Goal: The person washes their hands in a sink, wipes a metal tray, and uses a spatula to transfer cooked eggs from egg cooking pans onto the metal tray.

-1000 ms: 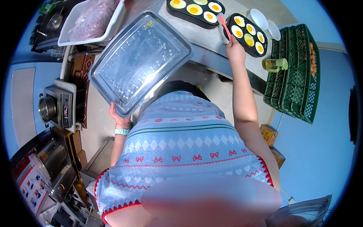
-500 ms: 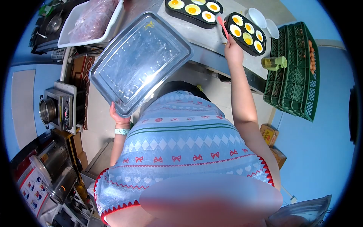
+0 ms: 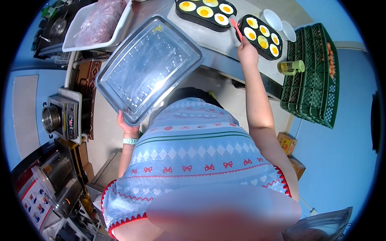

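Observation:
My left hand [image 3: 128,123] is closed on the near corner of a large metal tray [image 3: 146,70], which tilts in front of me with a bit of yellow food near its far corner. In my right hand [image 3: 247,53] is a spatula [image 3: 237,27] with a red handle, its pale head between two black egg pans. Several eggs with yellow yolks lie in the round wells of the left egg pan [image 3: 189,16]. More eggs fill the wells of the right egg pan [image 3: 268,51], close beside the spatula.
Two white bowls [image 3: 272,19] stand behind the right pan. An oil bottle [image 3: 290,67] is at the counter's right edge, by green crates [image 3: 307,88] with brown eggs. At left, a white bin [image 3: 74,43] holds a bagged pink mass [image 3: 98,24]. A pot [image 3: 51,118] sits farther left.
Almost nothing differs. The tray, spatula and both hands keep nearly the same places, with only a slight shift of the view.

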The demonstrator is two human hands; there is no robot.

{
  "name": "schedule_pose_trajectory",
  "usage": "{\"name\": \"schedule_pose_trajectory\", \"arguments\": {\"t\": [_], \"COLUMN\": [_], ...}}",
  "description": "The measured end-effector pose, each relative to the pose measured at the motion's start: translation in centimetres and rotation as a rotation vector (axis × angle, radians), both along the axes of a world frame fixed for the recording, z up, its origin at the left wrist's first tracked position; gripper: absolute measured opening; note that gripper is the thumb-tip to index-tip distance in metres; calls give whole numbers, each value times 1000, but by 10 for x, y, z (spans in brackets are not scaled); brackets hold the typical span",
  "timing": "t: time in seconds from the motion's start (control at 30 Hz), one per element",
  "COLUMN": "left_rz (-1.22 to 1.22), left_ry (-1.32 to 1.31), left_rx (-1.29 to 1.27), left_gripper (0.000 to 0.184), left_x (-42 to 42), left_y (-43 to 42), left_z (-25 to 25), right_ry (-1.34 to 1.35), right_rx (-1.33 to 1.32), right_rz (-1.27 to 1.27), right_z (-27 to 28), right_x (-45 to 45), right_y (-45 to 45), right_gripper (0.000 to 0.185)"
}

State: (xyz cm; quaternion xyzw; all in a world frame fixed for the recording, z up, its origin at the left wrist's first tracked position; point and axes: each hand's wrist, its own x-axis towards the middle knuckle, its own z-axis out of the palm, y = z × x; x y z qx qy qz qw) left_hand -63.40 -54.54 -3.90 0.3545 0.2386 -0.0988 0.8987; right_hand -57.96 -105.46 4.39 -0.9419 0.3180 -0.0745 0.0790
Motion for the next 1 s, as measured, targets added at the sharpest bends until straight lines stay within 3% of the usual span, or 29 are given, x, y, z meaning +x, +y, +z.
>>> {"name": "schedule_pose_trajectory", "arguments": {"t": [0.3, 0.5, 0.73, 1.0], "left_rz": [-22, -112, -256, -322], "left_ry": [-5, -20, 10, 44], "left_rx": [-5, 33, 68, 126], "left_gripper": [53, 51, 55, 38], "left_x": [5, 20, 40, 50], "left_y": [-6, -1, -3, -20], "left_z": [8, -4, -14, -27], "right_ry": [-643, -758, -837, -994], "right_rx": [320, 1029, 1230, 1252], "right_rz": [45, -296, -528, -715], "right_z": [-24, -4, -15, -20], "right_x": [-78, -135, -195, -237], "right_y": [5, 50, 73, 73], "right_gripper": [36, 34, 30, 32]}}
